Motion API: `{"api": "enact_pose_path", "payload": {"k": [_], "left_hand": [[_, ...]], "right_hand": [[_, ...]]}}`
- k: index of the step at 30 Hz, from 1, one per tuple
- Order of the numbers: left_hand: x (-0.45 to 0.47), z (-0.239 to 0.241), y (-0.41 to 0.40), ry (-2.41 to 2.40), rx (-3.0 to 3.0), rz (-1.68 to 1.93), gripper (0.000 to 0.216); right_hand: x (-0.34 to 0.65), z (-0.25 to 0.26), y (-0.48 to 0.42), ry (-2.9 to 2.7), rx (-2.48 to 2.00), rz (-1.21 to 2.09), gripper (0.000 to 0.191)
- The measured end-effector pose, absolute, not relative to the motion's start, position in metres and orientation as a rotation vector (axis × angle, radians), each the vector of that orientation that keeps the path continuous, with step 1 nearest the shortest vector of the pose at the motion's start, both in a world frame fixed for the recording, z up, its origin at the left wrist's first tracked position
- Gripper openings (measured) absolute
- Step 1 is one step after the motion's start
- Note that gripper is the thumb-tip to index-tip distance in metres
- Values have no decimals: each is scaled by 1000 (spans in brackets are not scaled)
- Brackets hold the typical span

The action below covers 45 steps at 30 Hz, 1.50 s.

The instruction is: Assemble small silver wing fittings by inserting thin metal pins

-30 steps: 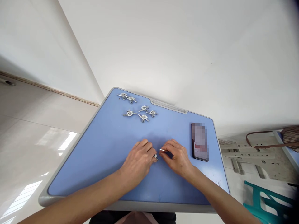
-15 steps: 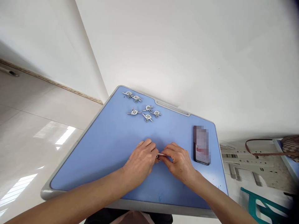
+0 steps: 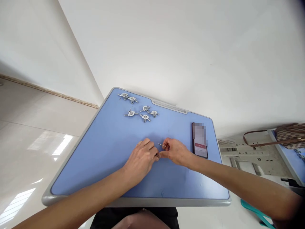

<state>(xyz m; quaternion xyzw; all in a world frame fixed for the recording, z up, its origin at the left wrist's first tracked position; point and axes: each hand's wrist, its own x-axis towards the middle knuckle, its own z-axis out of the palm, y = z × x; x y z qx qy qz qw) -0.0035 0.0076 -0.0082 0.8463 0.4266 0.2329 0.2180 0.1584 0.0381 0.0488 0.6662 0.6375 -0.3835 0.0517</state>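
My left hand [image 3: 140, 158] and my right hand [image 3: 175, 152] meet in the middle of a blue desk top [image 3: 102, 152]. The left fingers are pinched on a small metal part [image 3: 157, 155], mostly hidden between the fingertips. With its fingers curled, the right hand grips a thin metal pin [image 3: 162, 145] whose tip pokes out to the upper left. Both hands touch at the small part. Several similar silver metal pieces [image 3: 139, 108] lie in a loose group at the desk's far left.
A dark phone [image 3: 199, 140] lies on the desk's right side, close to my right wrist. White wall rises behind the desk. Tiled floor lies to the left. A pale perforated board [image 3: 252, 149], a checkered bag [image 3: 292, 131] and a teal stool [image 3: 254, 213] stand at the right.
My right hand has turned, so the thin pin now points up and to the left above the small part. The view has shifted slightly; the left hand stays pinched on the part.
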Motion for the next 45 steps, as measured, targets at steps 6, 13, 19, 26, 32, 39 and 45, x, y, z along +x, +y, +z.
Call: {"api": "enact_pose_path", "payload": {"k": [6, 13, 19, 26, 32, 39, 45], "left_hand": [[-4, -7, 9, 1164, 2320, 649, 15], [-4, -9, 9, 1173, 2311, 644, 11], [-3, -6, 9, 1191, 2304, 575, 11], [-4, 1, 9, 1193, 2265, 535, 10], [-4, 1, 9, 1192, 2273, 545, 14], [-4, -1, 9, 1189, 2271, 556, 14], [-3, -4, 9, 1186, 2283, 613, 14]], "right_hand": [[186, 68, 32, 1780, 2057, -1646, 16], [196, 94, 19, 2263, 1699, -1121, 30], [184, 100, 13, 2412, 1265, -405, 28], [169, 111, 15, 2309, 1034, -100, 32], [167, 114, 16, 2256, 980, -46, 36], [168, 109, 17, 2292, 935, -10, 35], [159, 109, 15, 2245, 820, 57, 27]]}}
